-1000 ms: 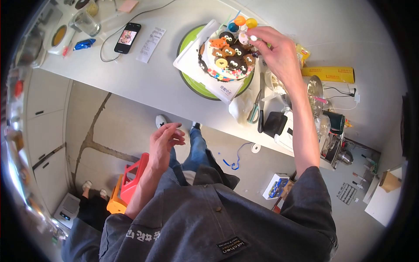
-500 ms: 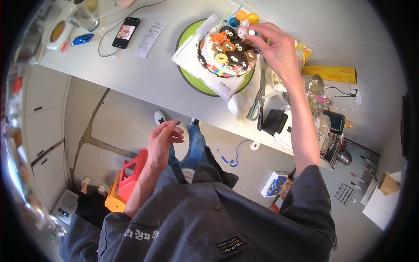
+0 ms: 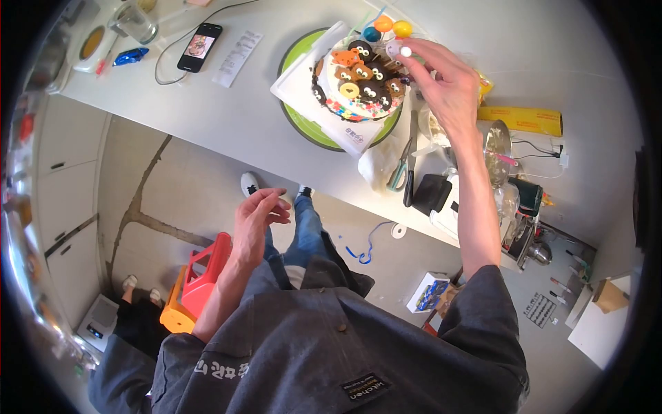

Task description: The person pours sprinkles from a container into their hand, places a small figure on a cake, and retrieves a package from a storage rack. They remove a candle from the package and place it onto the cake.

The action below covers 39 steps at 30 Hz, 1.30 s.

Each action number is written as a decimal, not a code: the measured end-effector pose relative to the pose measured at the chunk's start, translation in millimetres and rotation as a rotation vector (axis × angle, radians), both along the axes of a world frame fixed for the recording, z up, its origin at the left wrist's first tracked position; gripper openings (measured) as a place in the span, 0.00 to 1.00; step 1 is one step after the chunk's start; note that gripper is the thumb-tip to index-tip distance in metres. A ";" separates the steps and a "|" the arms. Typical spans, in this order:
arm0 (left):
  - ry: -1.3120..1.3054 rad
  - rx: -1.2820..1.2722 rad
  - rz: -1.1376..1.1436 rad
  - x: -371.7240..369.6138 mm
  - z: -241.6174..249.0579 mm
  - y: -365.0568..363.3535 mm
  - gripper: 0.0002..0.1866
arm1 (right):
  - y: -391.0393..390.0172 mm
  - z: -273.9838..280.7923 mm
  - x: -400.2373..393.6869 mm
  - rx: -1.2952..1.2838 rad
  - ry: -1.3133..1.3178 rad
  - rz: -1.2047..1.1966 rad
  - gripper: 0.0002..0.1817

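A round white cake [image 3: 354, 105] carries dark and brown faces with eyes, an orange bear [image 3: 345, 58] and coloured sprinkles. It rests on a white board [image 3: 292, 87] over a green turntable [image 3: 288, 110]. Above the cake's right edge, my right hand [image 3: 445, 79] pinches a small pale decoration with a white ball [image 3: 405, 52]. Orange, yellow and blue balls [image 3: 383, 25] stand at the cake's back. My left hand [image 3: 259, 222] hangs in front of my body, away from the table, fingers loosely curled and apart, with nothing visible in it.
A phone [image 3: 200, 47] and a paper slip [image 3: 237, 59] lie left of the cake. Scissors [image 3: 400, 169], a knife [image 3: 409, 181], a metal bowl [image 3: 498, 141] and a yellow box [image 3: 522, 119] are at the right. Another person's feet [image 3: 142, 290] show lower left, near a red stool [image 3: 209, 272].
My right hand has moved slightly right with the small decoration, a little away from the cake's top. My left hand has barely moved.
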<state>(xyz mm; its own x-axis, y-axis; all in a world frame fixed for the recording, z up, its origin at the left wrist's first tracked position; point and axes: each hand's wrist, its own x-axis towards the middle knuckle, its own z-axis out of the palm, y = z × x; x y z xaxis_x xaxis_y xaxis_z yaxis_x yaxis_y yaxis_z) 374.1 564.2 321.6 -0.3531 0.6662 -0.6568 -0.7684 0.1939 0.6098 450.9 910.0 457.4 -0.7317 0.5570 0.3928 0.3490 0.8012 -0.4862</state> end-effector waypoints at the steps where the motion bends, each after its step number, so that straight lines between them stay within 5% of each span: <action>1: 0.029 -0.002 -0.013 -0.1 1.5 1.2 0.16 | 1.1 3.3 1.9 0.007 0.015 -0.005 0.09; 8: 0.251 0.098 -0.130 -2.4 33.8 37.3 0.13 | 0.0 56.7 21.8 -0.054 0.259 -0.123 0.10; 13: 0.738 0.271 -0.188 -9.9 96.1 80.4 0.13 | -23.9 80.0 41.9 -0.526 0.463 -0.169 0.11; 16: 0.795 0.397 -0.015 -7.6 133.0 105.6 0.13 | -37.7 72.2 54.3 -0.736 0.515 -0.141 0.11; 23: 0.756 0.431 -0.188 2.5 163.6 122.0 0.13 | -73.1 61.6 65.8 -0.889 0.393 -0.090 0.11; 28: 0.589 0.409 -0.169 10.0 149.2 117.5 0.10 | -74.7 44.2 75.1 -1.015 0.461 0.164 0.10; 39: 0.591 0.391 -0.040 11.7 140.7 113.1 0.07 | -78.5 49.1 78.6 -1.167 0.397 0.222 0.29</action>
<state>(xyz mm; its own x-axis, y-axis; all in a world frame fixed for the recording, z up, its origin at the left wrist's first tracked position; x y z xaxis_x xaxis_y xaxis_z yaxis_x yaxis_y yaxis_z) 385.8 677.3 462.3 -0.5473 0.8337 -0.0731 -0.2842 -0.1030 0.9532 529.6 831.5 506.5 -0.7986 0.6008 -0.0363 -0.0715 -0.1546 -0.9854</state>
